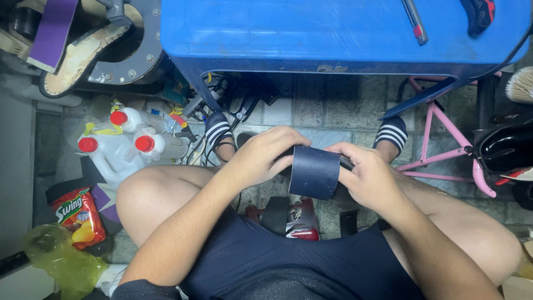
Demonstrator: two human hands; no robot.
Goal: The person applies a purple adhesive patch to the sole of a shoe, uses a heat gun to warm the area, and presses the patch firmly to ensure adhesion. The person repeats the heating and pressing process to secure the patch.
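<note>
Both hands are working a dark blue band (314, 171) in the middle of the frame, just above the knees. The left hand (261, 155) is curling its fingers (286, 139) over the band's top left edge, and the right hand (369, 175) is pinching the right side, thumb on the front. The band's looking like a smooth, matte, curved loop, sitting below the blue table (333, 33).

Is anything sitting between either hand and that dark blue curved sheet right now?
Nothing visible. The left hand and right hand both already grip the dark blue sheet, one at each side, holding it bent above the knees.
</note>
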